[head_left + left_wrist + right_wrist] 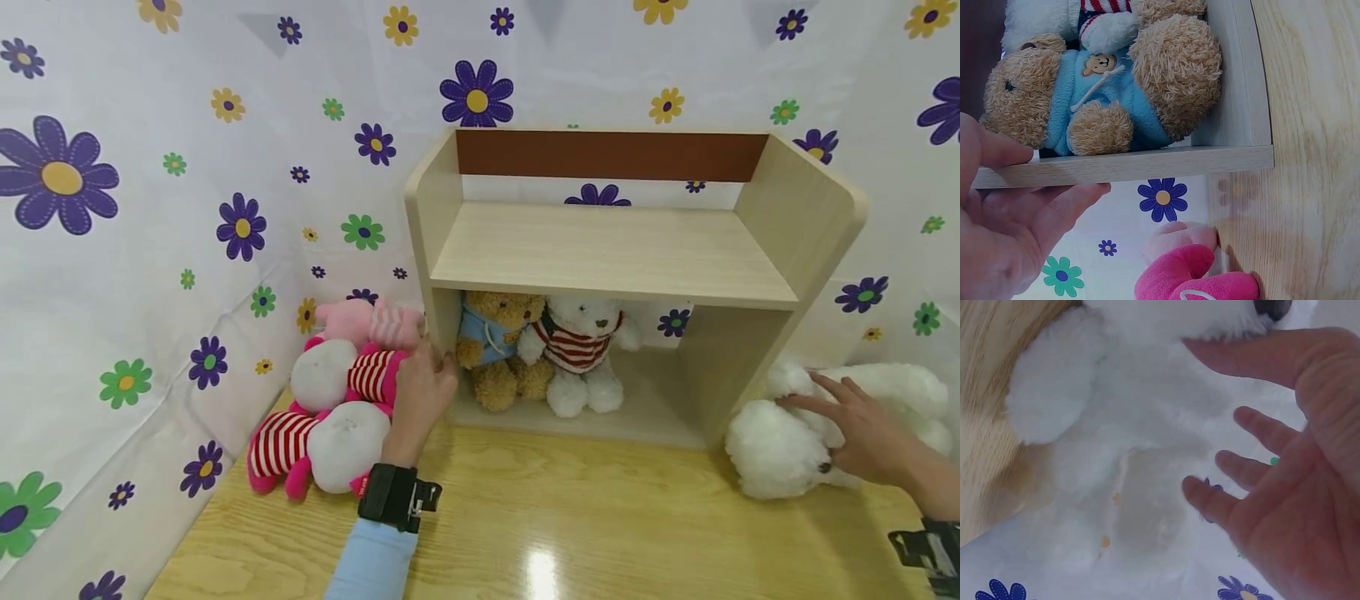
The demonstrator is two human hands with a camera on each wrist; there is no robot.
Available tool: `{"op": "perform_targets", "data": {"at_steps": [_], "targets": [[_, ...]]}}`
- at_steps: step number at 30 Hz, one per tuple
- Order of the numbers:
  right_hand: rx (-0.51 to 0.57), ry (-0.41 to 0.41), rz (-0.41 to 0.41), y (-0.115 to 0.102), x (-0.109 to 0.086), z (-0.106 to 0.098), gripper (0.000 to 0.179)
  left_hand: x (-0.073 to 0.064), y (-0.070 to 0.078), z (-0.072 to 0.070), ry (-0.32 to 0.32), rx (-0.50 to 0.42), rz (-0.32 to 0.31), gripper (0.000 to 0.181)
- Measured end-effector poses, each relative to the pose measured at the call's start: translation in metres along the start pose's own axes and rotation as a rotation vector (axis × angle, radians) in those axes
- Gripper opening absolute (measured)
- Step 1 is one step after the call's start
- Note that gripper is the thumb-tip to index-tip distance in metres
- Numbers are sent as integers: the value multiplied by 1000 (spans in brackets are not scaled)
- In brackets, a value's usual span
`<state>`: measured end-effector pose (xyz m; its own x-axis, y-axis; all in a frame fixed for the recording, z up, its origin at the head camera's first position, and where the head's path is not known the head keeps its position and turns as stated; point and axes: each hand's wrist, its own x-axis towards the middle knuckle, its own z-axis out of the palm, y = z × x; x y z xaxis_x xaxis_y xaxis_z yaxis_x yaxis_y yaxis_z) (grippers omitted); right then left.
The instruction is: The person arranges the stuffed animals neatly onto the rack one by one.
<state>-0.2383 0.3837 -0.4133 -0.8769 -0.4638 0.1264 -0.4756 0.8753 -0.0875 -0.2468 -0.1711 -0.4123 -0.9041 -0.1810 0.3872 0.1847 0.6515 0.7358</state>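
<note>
My left hand [422, 400] grips the left side panel of a small wooden shelf [615, 250]. In the left wrist view, the thumb lies inside that panel [1172, 162] and the fingers outside it. A brown teddy bear [498, 383] in a blue hoodie sits just inside, beside a white bear [581, 346] in a striped sweater, both in the lower compartment. At the right, my right hand [862, 429] has its fingers spread over a white plush dog or bear [776, 454] lying on its side. The right wrist view shows the thumb at its fur, nothing enclosed.
Several plush toys with pink parts and striped bodies [345, 446] are heaped left of the shelf on the wooden table [540, 508]. Behind the shelf hangs a white cloth [285, 167] printed with flowers. The shelf's upper board [570, 242] bears no toys.
</note>
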Motion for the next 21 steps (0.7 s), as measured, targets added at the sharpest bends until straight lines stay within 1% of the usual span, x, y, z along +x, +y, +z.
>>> {"op": "perform_targets", "data": {"at_steps": [2, 4, 6, 7, 9, 11, 13, 15, 18, 19, 21], "targets": [[13, -67, 23, 0, -3, 0, 74, -1, -1, 0, -1, 6, 2, 36], [-2, -147, 82, -1, -4, 0, 79, -1, -1, 1, 1, 9, 4, 35], [-34, -179, 150, -2, -4, -1, 85, -1, -1, 1, 1, 8, 11, 36], [-49, -188, 191, -2, -4, -1, 84, 0, -1, 1, 0, 5, 13, 36], [-56, -170, 271, -3, -5, 1, 82, 0, -1, 1, -1, 6, 13, 37], [-32, -117, 340, -2, -8, 5, 82, -1, -1, 1, 0, 10, 13, 37], [-21, -49, 368, 1, -13, 9, 83, -1, -1, 0, 0, 15, 10, 37], [9, -11, 394, 4, -17, 12, 87, -2, 0, 0, -2, 12, 6, 38], [-9, 6, 410, 8, -18, 17, 91, -2, 0, 1, -6, 6, 6, 38], [-11, 4, 429, 9, -18, 18, 92, -2, 0, 1, -6, 3, 5, 38], [-43, 7, 445, 9, -16, 22, 93, -2, 0, 2, -2, -1, 6, 37]]}}
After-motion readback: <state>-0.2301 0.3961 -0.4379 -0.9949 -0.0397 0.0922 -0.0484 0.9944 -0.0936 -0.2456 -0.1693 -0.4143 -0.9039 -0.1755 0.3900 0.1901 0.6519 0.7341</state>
